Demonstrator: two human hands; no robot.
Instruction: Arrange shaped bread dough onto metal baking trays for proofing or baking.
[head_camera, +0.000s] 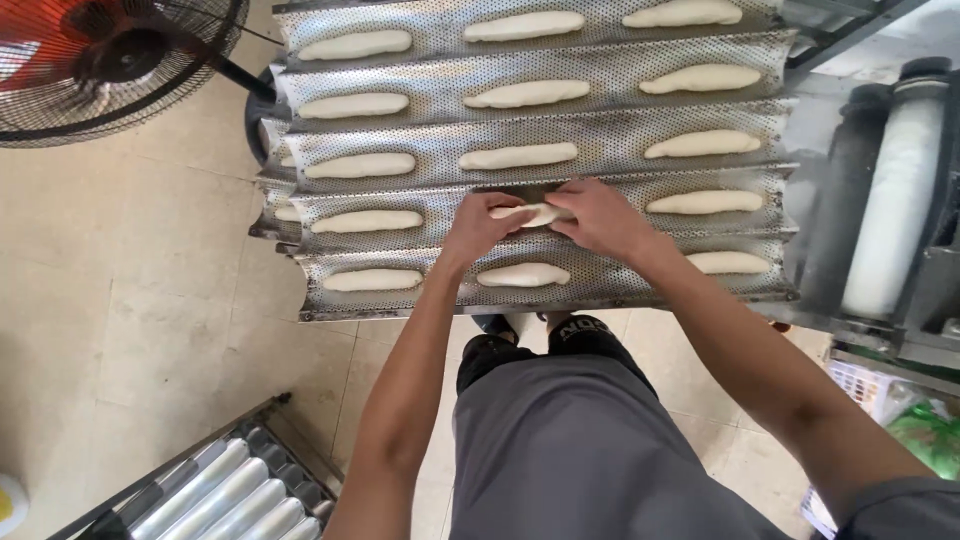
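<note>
Left hand (478, 226) and right hand (598, 215) both pinch one dough piece (535, 213) on perforated tray (600, 100); tiled floor (130, 300), fan (110, 50) nearby.

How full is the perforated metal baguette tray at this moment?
Fourteen pale dough pieces already lie in the perforated metal baguette tray. The left hand and right hand are setting the fifteenth dough piece in the fourth channel's middle spot. No open spots remain visible.

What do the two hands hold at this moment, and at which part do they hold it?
Both hands hold one long piece of dough over the perforated tray: the left hand at its left end, the right hand at its right end.
</note>
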